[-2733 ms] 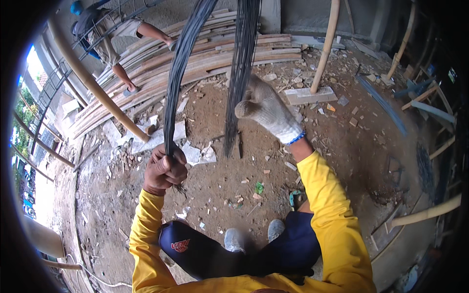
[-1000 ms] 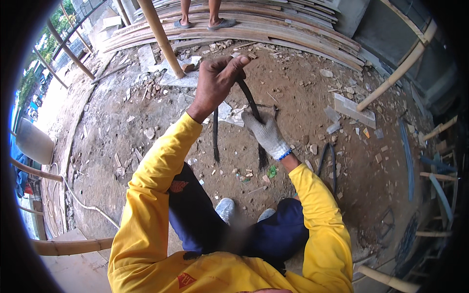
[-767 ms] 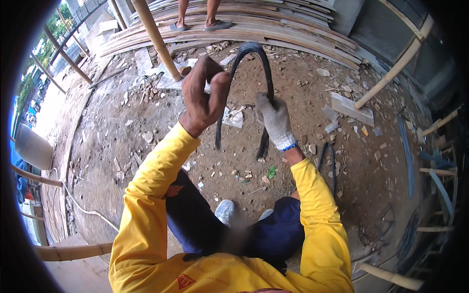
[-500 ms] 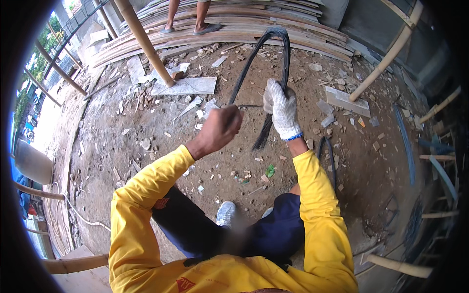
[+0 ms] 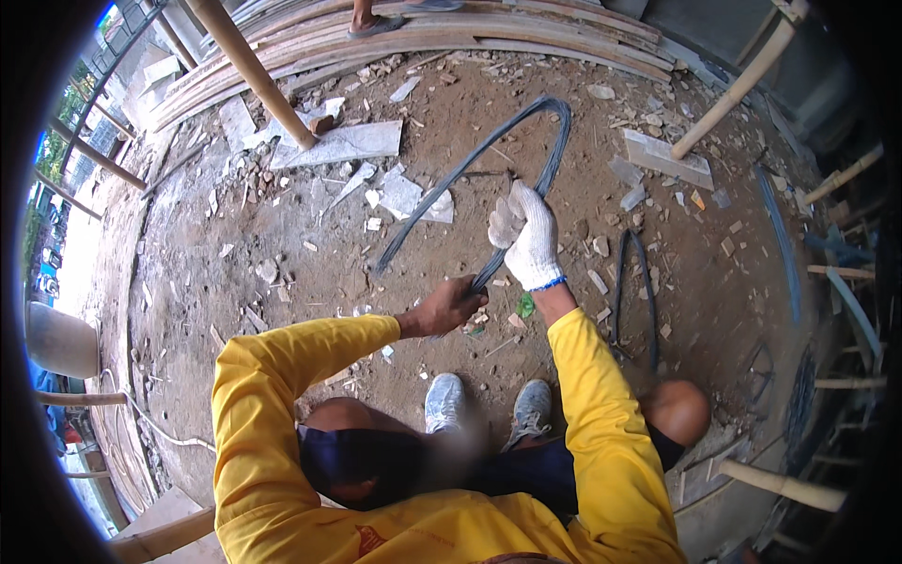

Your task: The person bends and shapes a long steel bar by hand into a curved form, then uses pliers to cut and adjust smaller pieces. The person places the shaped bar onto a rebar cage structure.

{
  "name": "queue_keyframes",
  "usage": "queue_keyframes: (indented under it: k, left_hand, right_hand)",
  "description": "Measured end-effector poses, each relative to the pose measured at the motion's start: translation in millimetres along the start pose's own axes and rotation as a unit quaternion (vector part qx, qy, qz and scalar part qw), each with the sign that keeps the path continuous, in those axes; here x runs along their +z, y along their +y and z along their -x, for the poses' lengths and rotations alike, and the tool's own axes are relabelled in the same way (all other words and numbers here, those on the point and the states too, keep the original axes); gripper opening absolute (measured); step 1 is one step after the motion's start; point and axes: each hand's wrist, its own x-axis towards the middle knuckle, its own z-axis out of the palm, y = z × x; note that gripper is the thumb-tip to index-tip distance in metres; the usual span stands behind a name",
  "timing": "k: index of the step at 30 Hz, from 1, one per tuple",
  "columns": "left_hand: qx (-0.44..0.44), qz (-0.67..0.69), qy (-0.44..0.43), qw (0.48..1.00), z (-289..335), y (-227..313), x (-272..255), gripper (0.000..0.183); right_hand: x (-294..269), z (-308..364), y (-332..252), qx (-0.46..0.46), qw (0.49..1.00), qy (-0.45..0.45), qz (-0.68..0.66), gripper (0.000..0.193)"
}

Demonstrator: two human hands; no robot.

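Observation:
A bundle of dark grey wire point(image 5: 526, 117) is bent into a hairpin loop that lies over the dirt ground point(image 5: 282, 282), its bend at the far side. My right hand point(image 5: 526, 235), in a white knit glove, grips the right leg of the loop. My bare left hand point(image 5: 451, 305) is closed around the lower end of that same leg, just in front of my grey shoes point(image 5: 446, 399). I am crouching, with yellow sleeves and dark shorts. The left leg of the loop runs free toward the ground at the left.
A bamboo pole point(image 5: 249, 70) leans at the upper left, another point(image 5: 738, 85) at the upper right. Stacked timber planks point(image 5: 451, 38) lie at the far side, with another person's sandalled foot point(image 5: 371, 23) on them. Broken tile pieces point(image 5: 343, 146) litter the dirt. A second bent wire point(image 5: 639, 291) lies to my right.
I have bent the long wire bundle into a loop and lowered it to the ground. My left hand slid down from the bend to the lower end; my right hand stays on the right leg.

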Motion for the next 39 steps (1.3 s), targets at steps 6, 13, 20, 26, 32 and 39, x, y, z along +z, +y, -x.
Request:
queue_keyframes:
  k: [6,13,20,26,32,39]
  left_hand:
    - [-0.003,-0.051,0.116,0.992,16,-121,67,0.026]
    - [-0.107,0.026,0.123,0.986,11,-197,146,0.029]
    - [-0.07,0.112,0.138,0.982,13,-194,144,0.058]
    - [-0.12,0.286,0.099,0.945,15,-186,135,0.047]
    - [-0.19,0.434,0.107,0.874,14,-183,143,0.054]
    - [-0.171,0.476,0.127,0.853,16,-178,142,0.066]
  right_hand:
    - [-97,-11,100,0.08,0.995,0.034,-0.058,0.05]
    - [-227,-13,170,0.17,0.972,0.161,-0.033,0.047]
    - [-310,47,168,0.219,0.95,0.205,0.084,0.034]
    - [-298,94,176,0.145,0.915,0.175,0.332,0.019]
    - [-261,103,194,0.207,0.858,0.205,0.424,0.02]
    - [-273,106,202,0.228,0.837,0.296,0.399,0.024]
